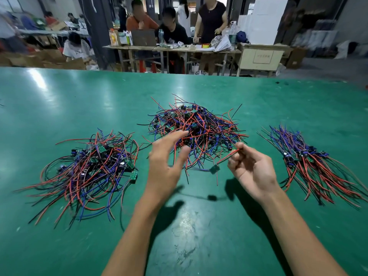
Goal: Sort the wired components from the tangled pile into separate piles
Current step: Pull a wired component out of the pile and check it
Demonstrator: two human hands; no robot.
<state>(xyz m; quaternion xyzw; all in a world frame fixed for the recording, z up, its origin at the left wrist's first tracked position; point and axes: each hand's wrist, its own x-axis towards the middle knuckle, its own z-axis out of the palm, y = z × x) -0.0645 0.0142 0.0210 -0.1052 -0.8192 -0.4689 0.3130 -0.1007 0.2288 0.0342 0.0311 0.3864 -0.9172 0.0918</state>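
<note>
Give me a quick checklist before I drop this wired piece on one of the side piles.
1. Right hand pinches a red wire: ok.
2. Small green circuit board hangs clear of the green table: ok.
3. Its wires free of the tangled middle pile: cannot tell.
4. Left hand open, holding nothing: ok.
5. Loose left pile and combed right pile lie apart: ok.

Surface: green table (pixel 59 100).
On it: left pile (pixel 89 172), middle tangled pile (pixel 195 126), right pile (pixel 314 164).
</note>
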